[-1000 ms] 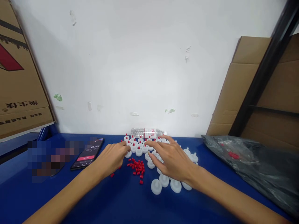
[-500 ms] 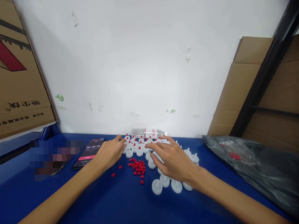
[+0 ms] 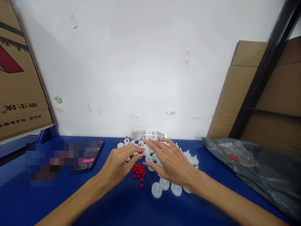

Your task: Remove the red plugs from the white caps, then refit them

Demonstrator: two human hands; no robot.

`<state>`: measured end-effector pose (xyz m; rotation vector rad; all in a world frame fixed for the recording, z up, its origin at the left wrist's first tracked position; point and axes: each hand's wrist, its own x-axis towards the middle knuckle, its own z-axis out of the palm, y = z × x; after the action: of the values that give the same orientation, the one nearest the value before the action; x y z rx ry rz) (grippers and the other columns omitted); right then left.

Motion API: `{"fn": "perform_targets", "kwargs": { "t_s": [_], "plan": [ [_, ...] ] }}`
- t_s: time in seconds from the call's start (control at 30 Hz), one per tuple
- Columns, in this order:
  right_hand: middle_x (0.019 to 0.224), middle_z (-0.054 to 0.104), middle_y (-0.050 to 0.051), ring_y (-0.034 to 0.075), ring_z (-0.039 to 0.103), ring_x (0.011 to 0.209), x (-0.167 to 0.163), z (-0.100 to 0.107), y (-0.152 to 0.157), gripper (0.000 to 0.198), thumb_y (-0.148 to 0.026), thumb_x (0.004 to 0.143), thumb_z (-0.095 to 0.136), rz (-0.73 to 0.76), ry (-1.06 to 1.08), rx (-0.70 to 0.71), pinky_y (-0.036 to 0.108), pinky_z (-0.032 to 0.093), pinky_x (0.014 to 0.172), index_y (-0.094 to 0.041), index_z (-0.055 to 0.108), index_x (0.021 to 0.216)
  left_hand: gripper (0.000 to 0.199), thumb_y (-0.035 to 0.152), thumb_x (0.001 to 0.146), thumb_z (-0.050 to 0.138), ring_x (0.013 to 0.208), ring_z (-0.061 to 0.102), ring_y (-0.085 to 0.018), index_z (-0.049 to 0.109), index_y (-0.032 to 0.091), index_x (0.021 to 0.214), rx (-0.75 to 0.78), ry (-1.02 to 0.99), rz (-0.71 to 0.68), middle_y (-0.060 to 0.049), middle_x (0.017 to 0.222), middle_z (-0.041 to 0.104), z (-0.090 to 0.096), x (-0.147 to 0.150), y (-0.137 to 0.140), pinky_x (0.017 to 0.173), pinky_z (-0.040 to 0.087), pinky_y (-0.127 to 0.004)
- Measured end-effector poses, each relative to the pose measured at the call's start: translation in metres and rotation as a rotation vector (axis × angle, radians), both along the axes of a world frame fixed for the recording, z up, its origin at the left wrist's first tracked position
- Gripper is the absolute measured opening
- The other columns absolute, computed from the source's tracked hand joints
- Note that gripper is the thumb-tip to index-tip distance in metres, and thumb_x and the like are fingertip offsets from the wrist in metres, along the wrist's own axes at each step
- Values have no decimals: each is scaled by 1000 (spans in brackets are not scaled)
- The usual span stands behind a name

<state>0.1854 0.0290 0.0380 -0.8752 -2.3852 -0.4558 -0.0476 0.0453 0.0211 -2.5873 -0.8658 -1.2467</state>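
My left hand (image 3: 123, 160) reaches over the near left side of the white caps. Its thumb and index finger curve toward each other with a small gap between them. A red tip on a white cap (image 3: 140, 156) shows in that gap. To the right, my right hand (image 3: 166, 160) hovers above other white spouted caps (image 3: 149, 158), fingers stretched and thumb apart. A pale disc-shaped cap (image 3: 147, 150) sits between both hands' fingertips; whether it is touched I cannot tell. Small loose red caps (image 3: 138, 171) lie in a pile below the hands.
Behind the caps a clear plastic bottle (image 3: 148, 135) lies against the wall. A phone (image 3: 90, 157) lies at left, near a blurred patch. Grey plastic bags (image 3: 254, 169) cover the right side. Cardboard boxes (image 3: 23, 78) stand at the left edge.
My left hand has moved right from the left edge of the white caps toward my right hand. My right hand has barely moved. The view has shifted slightly.
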Motion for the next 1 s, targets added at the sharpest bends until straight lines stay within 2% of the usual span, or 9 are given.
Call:
{"fn": "perform_targets", "kwargs": {
  "t_s": [0.1, 0.23, 0.3, 0.4, 0.5, 0.57, 0.8, 0.9, 1.0],
  "plan": [
    [122, 72, 9, 23, 68, 110, 0, -2, 1, 35, -39, 101, 56, 59, 16, 17, 45, 38, 107, -19, 55, 130, 12, 26, 105, 51, 81, 71, -14, 62, 22, 108, 60, 4, -49, -1, 95, 74, -3, 10, -10, 67, 50, -22],
    [94, 75, 4, 19, 70, 87, 0, 0, -1, 22, -36, 103, 53, 91, 10, 45, 41, 40, 100, -18, 62, 112, 22, 24, 106, 38, 61, 62, -15, 57, 19, 96, 57, 201, 111, -3, 83, 67, 1, 14, -17, 51, 37, -26],
    [90, 74, 4, 19, 69, 84, -2, 2, -3, 21, -35, 103, 51, 89, -21, 59, 41, 41, 97, -18, 63, 108, 25, 21, 105, 34, 57, 56, -16, 51, 20, 87, -24, 264, 132, -1, 75, 63, 3, 14, -19, 51, 32, -28],
    [88, 74, 4, 20, 69, 82, -1, 6, -3, 20, -34, 103, 51, 89, -57, 103, 42, 40, 98, -19, 64, 106, 30, 25, 105, 30, 54, 48, -14, 45, 22, 80, -213, 199, 88, 3, 65, 55, 6, 16, -21, 54, 29, -28],
    [101, 76, 6, 20, 70, 89, 5, 10, 1, 18, -26, 103, 51, 83, -59, 180, 42, 39, 100, -19, 62, 115, 40, 35, 108, 25, 54, 41, -13, 39, 22, 73, -427, 123, 27, 5, 61, 46, 13, 12, -18, 55, 29, -28],
    [111, 75, 7, 20, 70, 96, 11, 13, 6, 20, -24, 103, 52, 65, -17, 184, 42, 39, 102, -20, 61, 121, 43, 39, 108, 27, 54, 39, -13, 36, 22, 69, -503, 203, 18, 5, 58, 43, 19, 6, -16, 55, 28, -28],
    [106, 75, 6, 21, 70, 94, 16, 9, 13, 20, -29, 101, 57, 26, 10, 102, 43, 38, 103, -19, 63, 117, 32, 31, 91, 56, 54, 46, -18, 45, 22, 63, -437, 634, 282, 1, 57, 55, 19, -11, -15, 53, 20, -32],
    [100, 76, 7, 21, 70, 90, 10, 6, 8, 20, -31, 100, 59, 26, -56, 67, 44, 38, 102, -18, 64, 115, 28, 40, 91, 60, 60, 56, -21, 57, 23, 69, -433, 661, 315, -2, 65, 63, 14, -10, -13, 55, 24, -31],
    [91, 75, 6, 22, 71, 85, 5, 6, 2, 24, -38, 99, 61, 26, -99, 15, 45, 38, 102, -18, 66, 111, 31, 42, 101, 47, 67, 60, -22, 62, 22, 82, -363, 549, 277, -3, 74, 67, 16, -6, -12, 60, 30, -32]
  ]
}}
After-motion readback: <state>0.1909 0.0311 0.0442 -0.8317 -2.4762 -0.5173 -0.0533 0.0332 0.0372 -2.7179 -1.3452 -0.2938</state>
